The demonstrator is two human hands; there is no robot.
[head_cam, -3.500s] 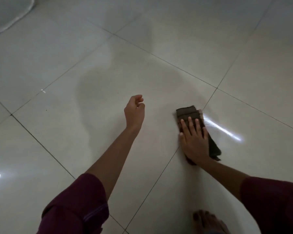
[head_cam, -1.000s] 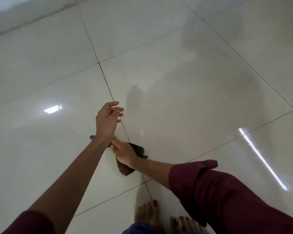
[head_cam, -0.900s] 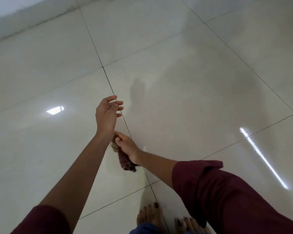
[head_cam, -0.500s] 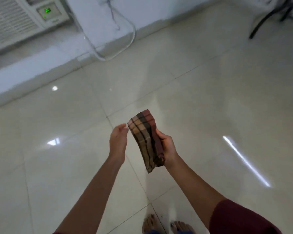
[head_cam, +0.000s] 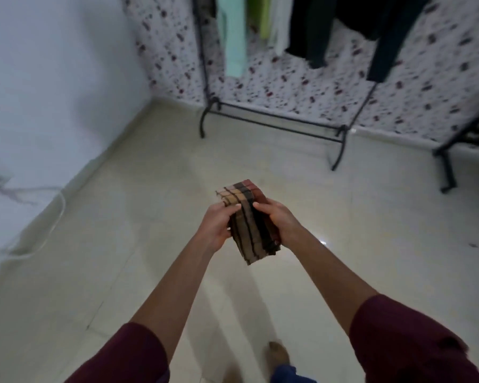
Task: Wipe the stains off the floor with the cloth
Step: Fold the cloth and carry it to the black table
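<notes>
A folded plaid cloth [head_cam: 248, 221], brown, tan and maroon with dark stripes, is held up in front of me, well above the pale tiled floor [head_cam: 122, 244]. My left hand [head_cam: 217, 226] grips its left edge with the thumb on top. My right hand [head_cam: 278, 219] grips its right edge. Both arms reach forward in rolled maroon sleeves. I am standing; one foot [head_cam: 278, 353] shows at the bottom. No stain is plain on the floor near me.
A black metal clothes rack [head_cam: 271, 125] with hanging garments stands ahead against a speckled curtain. A second black frame [head_cam: 448, 161] is at the right. A white wall with a cable [head_cam: 50, 217] runs along the left. A small dark speck [head_cam: 472, 245] lies on the floor at right.
My right hand lifted the cloth off the floor as I rose from a crouch. The view swung up toward the rack, and my left hand closed on the cloth too.
</notes>
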